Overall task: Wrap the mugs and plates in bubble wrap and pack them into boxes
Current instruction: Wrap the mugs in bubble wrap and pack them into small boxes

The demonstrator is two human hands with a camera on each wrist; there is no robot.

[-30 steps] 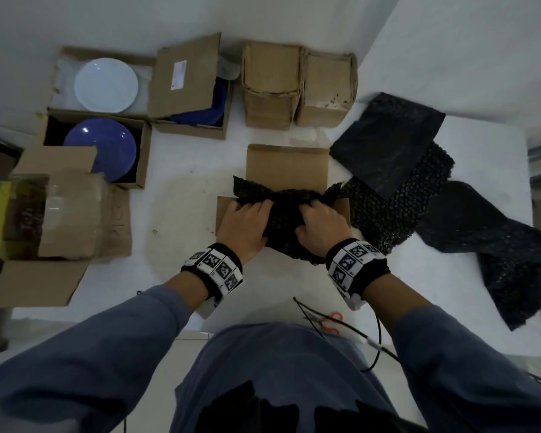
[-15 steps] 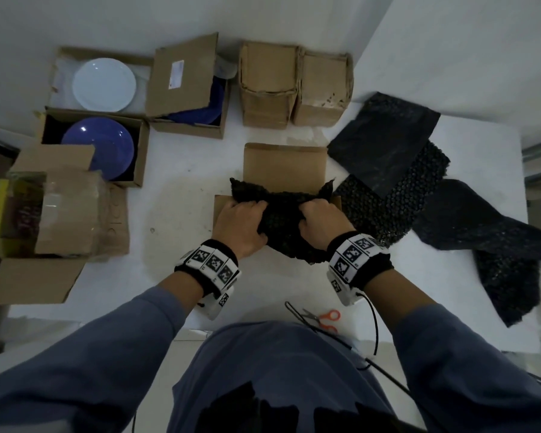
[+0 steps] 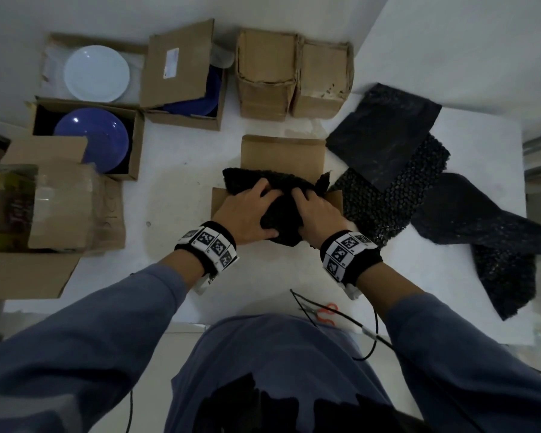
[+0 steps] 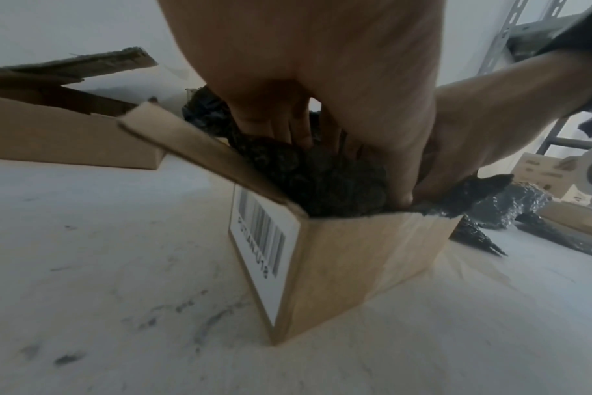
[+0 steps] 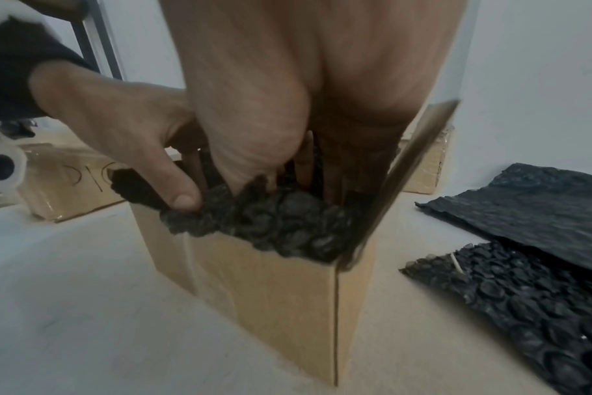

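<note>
Head view: both hands press a black bundle [image 3: 281,210] of bubble wrap down into a small open box [image 3: 283,153] at the middle of the table [image 3: 175,182]. The left hand [image 3: 247,218] and right hand [image 3: 314,218] lie side by side on top of it, fingers curled into the wrap. Loose wrap sheets [image 3: 388,182] lie just to the right, scissors [image 3: 324,312] near the table's front edge. At the far left a white plate [image 3: 97,73] and a blue plate [image 3: 91,135] sit unwrapped in open boxes.

Left wrist view: the left hand's fingers [image 4: 274,128] dig into the bundle, which fills the box mouth and stands above the rim; one flap [image 4: 200,149] leans outward, and a corner of wrap spills over the right wall.

Right wrist view: the right hand's thumb and fingers pinch the wrap at the rim; the left thumb [image 5: 173,187] pins its edge against the near wall.

What the bundle holds is hidden, probably a mug. The fit looks tight: hard pushing could split the box walls or pop bubbles and thin the padding. Wrap caught over the rim may keep the flaps from closing.
</note>
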